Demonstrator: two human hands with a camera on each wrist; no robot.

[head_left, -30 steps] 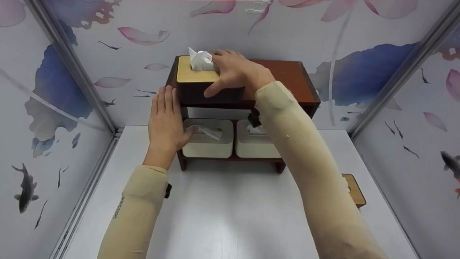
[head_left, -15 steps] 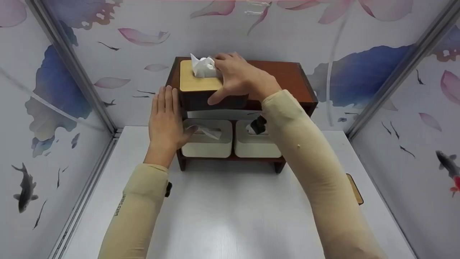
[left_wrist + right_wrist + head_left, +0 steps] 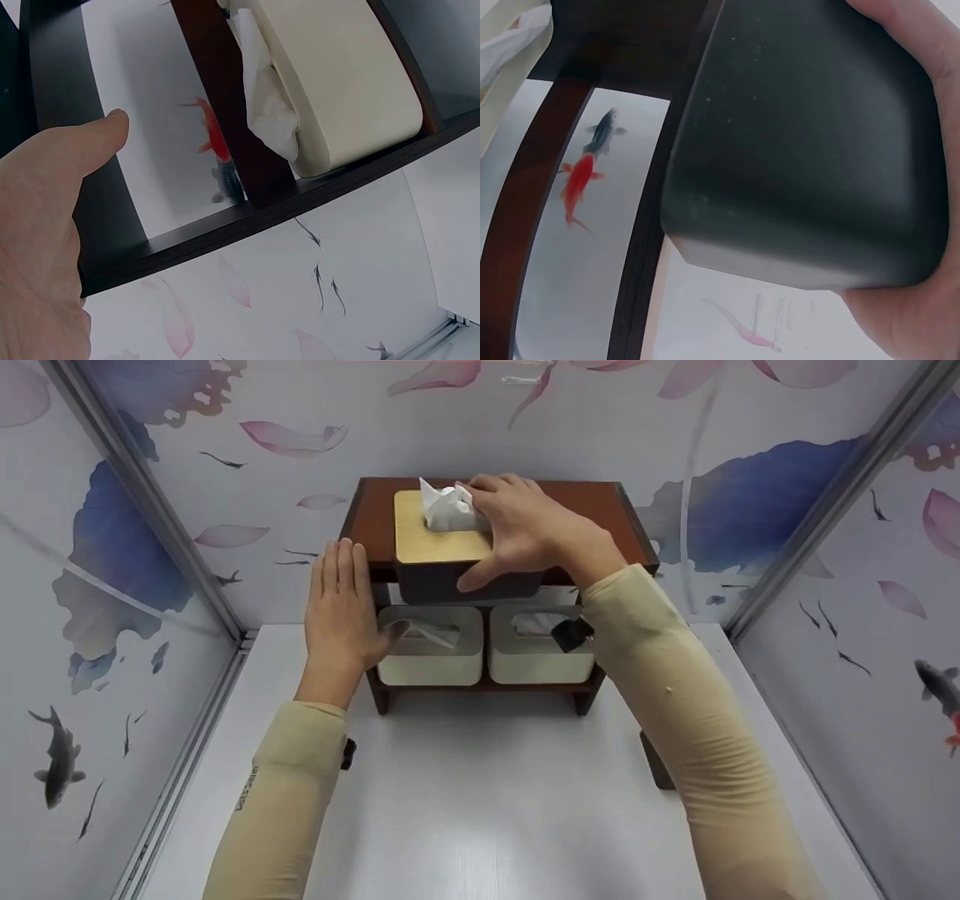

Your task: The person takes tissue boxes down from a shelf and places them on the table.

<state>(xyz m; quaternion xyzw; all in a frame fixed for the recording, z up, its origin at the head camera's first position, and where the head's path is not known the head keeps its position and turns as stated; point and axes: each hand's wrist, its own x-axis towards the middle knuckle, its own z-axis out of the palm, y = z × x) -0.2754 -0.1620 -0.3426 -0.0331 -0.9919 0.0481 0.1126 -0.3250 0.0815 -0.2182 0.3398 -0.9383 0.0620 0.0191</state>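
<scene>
The right hand grips a dark tissue box with a light wooden lid and a white tissue standing out of it. This box is at the front of the brown shelf's top, its front jutting past the edge. In the right wrist view the dark box fills much of the picture, with fingers and thumb around it. Against the shelf's left side lies the left hand, its fingers straight and together. The left wrist view shows the left thumb beside the dark side panel.
Two cream tissue boxes stand side by side on the shelf's lower level. Partly behind the right forearm, a dark object lies on the white table. Patterned panels enclose the back and both sides.
The right hand and the dark box have moved right and toward the front of the shelf top, baring its left part. The left hand has stayed nearly still.
</scene>
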